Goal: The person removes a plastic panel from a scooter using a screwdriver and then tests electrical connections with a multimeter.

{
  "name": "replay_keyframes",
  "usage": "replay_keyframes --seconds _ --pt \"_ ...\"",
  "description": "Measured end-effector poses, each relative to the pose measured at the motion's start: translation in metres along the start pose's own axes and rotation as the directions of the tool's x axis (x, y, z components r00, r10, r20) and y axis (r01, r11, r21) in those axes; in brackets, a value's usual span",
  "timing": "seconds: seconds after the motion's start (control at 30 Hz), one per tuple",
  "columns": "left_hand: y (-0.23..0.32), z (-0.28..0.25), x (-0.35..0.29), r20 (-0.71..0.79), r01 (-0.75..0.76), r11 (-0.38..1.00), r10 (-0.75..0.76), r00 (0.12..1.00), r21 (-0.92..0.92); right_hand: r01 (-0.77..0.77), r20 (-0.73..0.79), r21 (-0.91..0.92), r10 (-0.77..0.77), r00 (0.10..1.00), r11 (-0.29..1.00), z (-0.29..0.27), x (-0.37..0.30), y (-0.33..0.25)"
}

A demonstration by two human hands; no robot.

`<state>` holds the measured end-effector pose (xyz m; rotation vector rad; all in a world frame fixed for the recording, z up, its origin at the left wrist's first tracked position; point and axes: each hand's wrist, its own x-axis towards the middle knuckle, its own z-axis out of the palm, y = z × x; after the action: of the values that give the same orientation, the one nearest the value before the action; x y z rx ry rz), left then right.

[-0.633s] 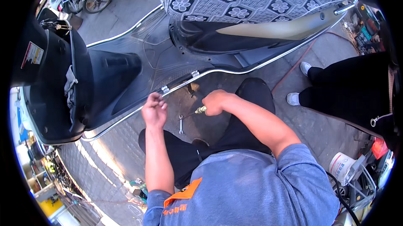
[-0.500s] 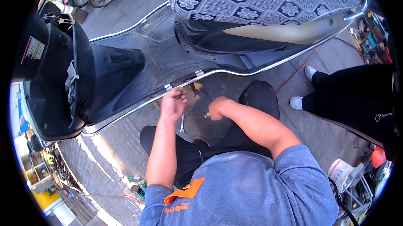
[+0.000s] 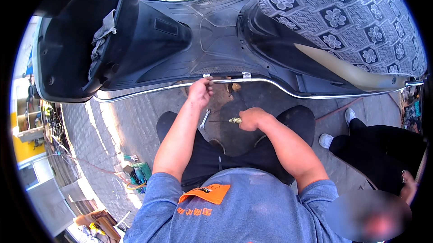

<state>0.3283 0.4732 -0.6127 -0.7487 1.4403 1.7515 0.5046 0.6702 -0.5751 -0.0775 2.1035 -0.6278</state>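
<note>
The right grip [image 3: 253, 119] is clamped on a brass-coloured fitting [image 3: 235, 120], left of its knuckles. The left grip [image 3: 200, 92] curls by a chrome rail [image 3: 260, 80], contents unclear; farther left, a front compartment [image 3: 120, 13] holds grey cloth [image 3: 103, 34].

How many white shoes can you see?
2. The upper white shoe is on the ground, to the right of the person's right hand. The lower white shoe is just below and left of it. Others could be hidden.
</note>
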Motion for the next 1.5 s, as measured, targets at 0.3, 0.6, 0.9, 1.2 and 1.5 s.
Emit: replay_keyframes --seconds 0.3,0.6,0.9,1.2,1.5 --pt "0.069 -0.045 0.042 -0.101 -0.123 0.97 0.103 0.99 -0.212 0.024 0.047 -0.038 -0.022 0.999 0.999 -0.005 0.0 -0.01" --pt "0.097 -0.025 0.042 -0.094 -0.075 0.873 0.034 0.995 -0.482 0.027 0.047 -0.034 -0.026 0.999 0.999 -0.001 -0.003 -0.015" --pt "0.107 -0.016 0.031 -0.068 -0.152 0.736 0.143 0.987 -0.66 -0.001 0.055 -0.035 0.003 0.998 0.999 -0.001 -0.004 -0.021" --pt "0.095 -0.02 0.033 -0.079 -0.213 0.747 0.211 0.974 -0.63 0.0 0.042 -0.037 0.002 0.999 0.999 0.008 -0.001 -0.013" --pt "0.078 -0.026 0.042 -0.122 -0.251 0.797 0.22 0.968 -0.549 -0.024 0.062 -0.049 0.027 0.998 0.999 0.01 0.001 -0.003"
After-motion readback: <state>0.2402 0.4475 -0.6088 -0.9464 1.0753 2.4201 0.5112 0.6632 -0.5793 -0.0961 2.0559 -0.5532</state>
